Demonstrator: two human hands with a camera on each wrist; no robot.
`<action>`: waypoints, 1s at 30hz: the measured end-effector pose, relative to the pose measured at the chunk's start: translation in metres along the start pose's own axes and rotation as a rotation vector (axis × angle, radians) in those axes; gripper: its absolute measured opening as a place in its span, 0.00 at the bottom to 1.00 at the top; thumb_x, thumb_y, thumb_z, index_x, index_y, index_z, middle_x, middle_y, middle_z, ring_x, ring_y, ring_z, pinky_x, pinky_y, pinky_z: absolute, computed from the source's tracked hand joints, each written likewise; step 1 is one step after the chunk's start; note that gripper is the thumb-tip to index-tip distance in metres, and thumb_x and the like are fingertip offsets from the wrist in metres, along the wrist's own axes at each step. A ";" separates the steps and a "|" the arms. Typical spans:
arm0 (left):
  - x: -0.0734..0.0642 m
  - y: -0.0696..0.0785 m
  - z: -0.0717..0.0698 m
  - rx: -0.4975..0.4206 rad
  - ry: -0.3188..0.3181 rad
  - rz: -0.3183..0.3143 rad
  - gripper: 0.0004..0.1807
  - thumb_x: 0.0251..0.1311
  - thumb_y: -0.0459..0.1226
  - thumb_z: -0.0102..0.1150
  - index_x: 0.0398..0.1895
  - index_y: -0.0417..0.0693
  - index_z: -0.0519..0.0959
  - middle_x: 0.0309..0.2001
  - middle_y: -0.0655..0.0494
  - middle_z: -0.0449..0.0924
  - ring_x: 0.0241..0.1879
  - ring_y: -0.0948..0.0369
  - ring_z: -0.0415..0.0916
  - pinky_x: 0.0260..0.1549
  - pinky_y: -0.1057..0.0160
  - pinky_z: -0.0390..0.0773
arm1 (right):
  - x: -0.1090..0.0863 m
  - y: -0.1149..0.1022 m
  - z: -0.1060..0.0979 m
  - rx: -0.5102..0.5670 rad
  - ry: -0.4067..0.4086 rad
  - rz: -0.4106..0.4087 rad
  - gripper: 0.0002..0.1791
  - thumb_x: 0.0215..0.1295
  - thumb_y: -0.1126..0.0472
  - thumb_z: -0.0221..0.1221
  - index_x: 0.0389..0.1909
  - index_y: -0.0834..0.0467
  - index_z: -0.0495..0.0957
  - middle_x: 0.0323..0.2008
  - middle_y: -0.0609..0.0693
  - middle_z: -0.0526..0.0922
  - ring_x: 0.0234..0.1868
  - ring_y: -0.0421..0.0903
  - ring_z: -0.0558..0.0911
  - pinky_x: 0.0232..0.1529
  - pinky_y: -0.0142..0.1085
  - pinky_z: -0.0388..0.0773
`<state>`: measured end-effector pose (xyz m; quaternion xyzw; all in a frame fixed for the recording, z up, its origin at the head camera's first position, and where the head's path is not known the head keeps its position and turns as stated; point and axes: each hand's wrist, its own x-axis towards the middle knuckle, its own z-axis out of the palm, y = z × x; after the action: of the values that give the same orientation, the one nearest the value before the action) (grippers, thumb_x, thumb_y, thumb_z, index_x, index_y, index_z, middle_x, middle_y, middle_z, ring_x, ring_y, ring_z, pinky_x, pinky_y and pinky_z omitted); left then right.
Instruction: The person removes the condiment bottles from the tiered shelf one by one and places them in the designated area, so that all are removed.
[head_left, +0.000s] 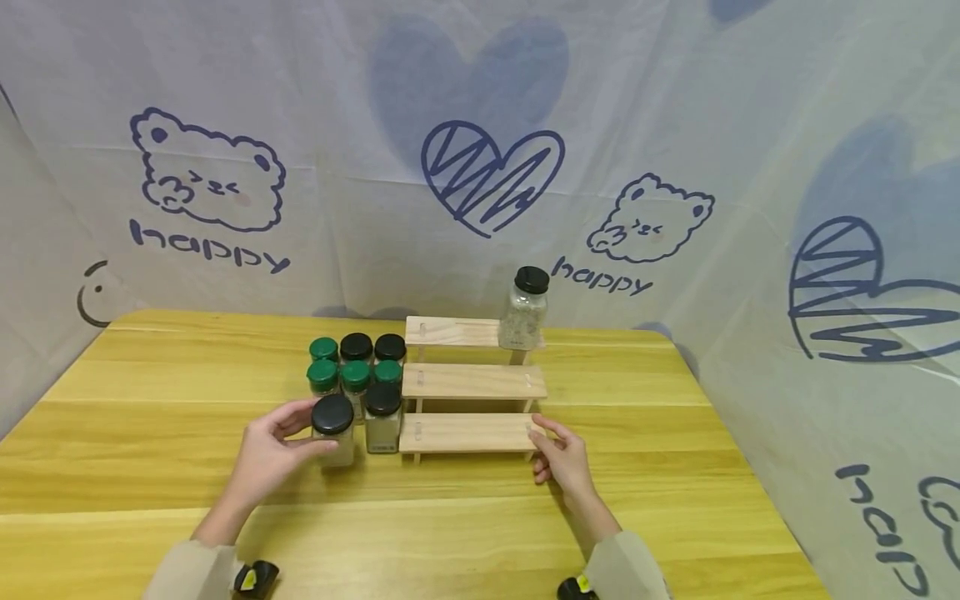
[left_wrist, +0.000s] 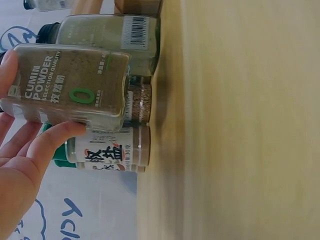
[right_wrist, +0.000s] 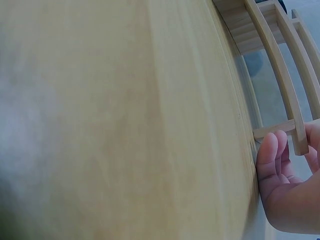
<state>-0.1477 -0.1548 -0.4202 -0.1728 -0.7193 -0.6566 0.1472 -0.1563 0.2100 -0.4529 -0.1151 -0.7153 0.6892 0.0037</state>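
Note:
My left hand [head_left: 270, 457] grips a square clear jar of cumin powder [left_wrist: 75, 85] with a black lid, its fingers and thumb on opposite sides. In the left wrist view the jar's base appears slightly off the tabletop. Just right of it in the head view stands another black-lidded jar [head_left: 383, 429] of pale powder. With my right hand [head_left: 567, 465] I hold the right end of the lowest board on a three-step wooden rack [head_left: 472, 433]. At the right of the rack's top step stands a black-lidded glass jar [head_left: 522, 317].
Behind the held jar, several green-capped bottles [head_left: 356, 375] and black-lidded jars [head_left: 356, 347] stand close together against the rack's left side. All this is on a yellow wood-grain table [head_left: 480, 525]. A printed white cloth [head_left: 337, 167] hangs behind it.

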 end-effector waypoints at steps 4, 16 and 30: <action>0.002 -0.002 0.000 0.080 -0.015 -0.041 0.27 0.35 0.21 0.68 0.45 0.27 0.73 0.39 0.63 0.79 0.37 0.70 0.76 0.32 0.70 0.78 | 0.000 0.000 0.000 0.003 0.001 -0.004 0.21 0.59 0.65 0.58 0.54 0.65 0.71 0.12 0.52 0.74 0.08 0.38 0.70 0.08 0.28 0.70; 0.009 -0.006 0.000 0.089 -0.097 -0.164 0.27 0.44 0.23 0.64 0.51 0.25 0.67 0.47 0.29 0.71 0.40 0.74 0.72 0.39 0.75 0.73 | 0.001 0.001 0.000 -0.004 -0.020 -0.011 0.22 0.60 0.64 0.57 0.55 0.65 0.70 0.12 0.52 0.73 0.09 0.38 0.70 0.08 0.29 0.71; 0.013 -0.010 0.006 0.103 -0.095 -0.253 0.29 0.44 0.24 0.64 0.52 0.27 0.66 0.48 0.30 0.71 0.40 0.74 0.72 0.44 0.69 0.72 | 0.000 0.001 -0.002 0.001 -0.033 -0.013 0.22 0.60 0.64 0.56 0.56 0.65 0.69 0.12 0.51 0.73 0.09 0.38 0.70 0.09 0.28 0.70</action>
<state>-0.1639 -0.1493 -0.4242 -0.1040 -0.7742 -0.6232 0.0379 -0.1558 0.2115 -0.4537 -0.0990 -0.7156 0.6915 -0.0034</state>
